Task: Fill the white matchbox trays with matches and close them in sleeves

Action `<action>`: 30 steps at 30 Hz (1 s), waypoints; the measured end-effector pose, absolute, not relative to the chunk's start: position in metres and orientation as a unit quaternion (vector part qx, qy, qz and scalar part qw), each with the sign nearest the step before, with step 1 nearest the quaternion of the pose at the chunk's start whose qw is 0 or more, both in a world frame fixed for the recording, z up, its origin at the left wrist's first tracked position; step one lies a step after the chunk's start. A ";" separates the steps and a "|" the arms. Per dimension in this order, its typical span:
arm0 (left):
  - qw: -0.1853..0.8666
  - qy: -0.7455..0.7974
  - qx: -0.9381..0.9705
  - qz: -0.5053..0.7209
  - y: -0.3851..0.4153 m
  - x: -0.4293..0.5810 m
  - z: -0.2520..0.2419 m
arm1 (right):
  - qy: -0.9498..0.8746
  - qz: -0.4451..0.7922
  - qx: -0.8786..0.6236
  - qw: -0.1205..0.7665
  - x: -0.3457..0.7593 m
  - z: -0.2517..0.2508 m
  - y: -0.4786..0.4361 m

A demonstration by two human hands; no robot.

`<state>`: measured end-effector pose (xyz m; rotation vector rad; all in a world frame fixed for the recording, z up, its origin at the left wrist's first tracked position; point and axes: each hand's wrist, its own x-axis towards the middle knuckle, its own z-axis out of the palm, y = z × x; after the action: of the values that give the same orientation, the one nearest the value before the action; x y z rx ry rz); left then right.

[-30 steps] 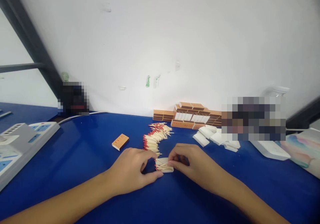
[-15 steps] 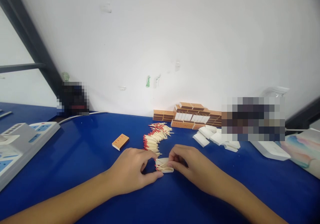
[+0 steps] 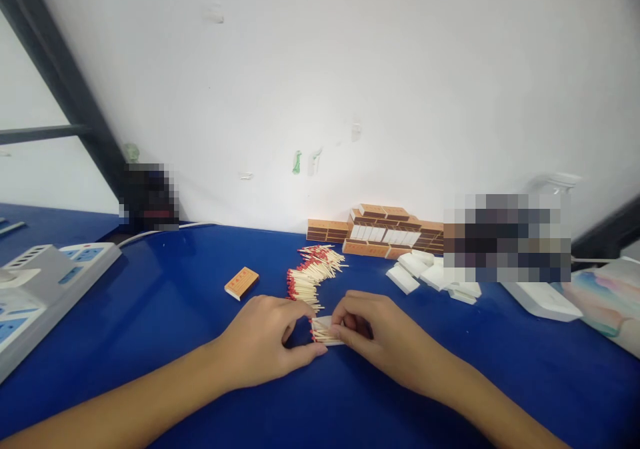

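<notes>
Between my hands, a white matchbox tray (image 3: 325, 320) lies on the blue table, with several red-headed matches (image 3: 321, 335) in it, heads to the left. Thumb and forefinger of my left hand (image 3: 265, 335) grip the tray's left end from both sides. My right hand (image 3: 383, 332) is over the tray's right part, its fingertips pinched together at the tail ends of the matches; whatever they hold is hidden. Just beyond the tray spreads a curved pile of loose matches (image 3: 307, 285). An orange matchbox (image 3: 242, 283) rests beyond my left hand.
Stacked matchboxes (image 3: 380, 212) line the white wall at the back. Several white trays (image 3: 407, 272) lie heaped to the right, near a white device (image 3: 540, 301) and a colourful cloth (image 3: 590, 295). A large power strip (image 3: 95, 262) stands at left, its cable (image 3: 150, 232) running back.
My right hand has shifted slightly left over the tray, covering more of its right end. My left hand stays in place on the tray.
</notes>
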<state>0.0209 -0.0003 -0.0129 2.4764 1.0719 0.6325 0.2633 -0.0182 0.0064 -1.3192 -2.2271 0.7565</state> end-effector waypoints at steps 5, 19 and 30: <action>0.181 0.382 0.878 0.226 -0.001 0.021 -0.013 | -0.795 0.238 -0.488 0.270 0.271 0.009 -0.010; 0.161 0.225 0.928 0.249 -0.011 0.021 -0.009 | -0.822 0.255 -0.431 0.272 0.258 -0.004 0.008; 0.107 0.198 0.944 0.242 -0.019 0.022 -0.015 | -0.842 0.216 -0.431 0.242 0.237 -0.006 0.006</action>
<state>0.0218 -0.0194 -0.0149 2.7783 0.5828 0.7111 0.2366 0.0058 -0.0060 -1.1781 -2.3021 0.5918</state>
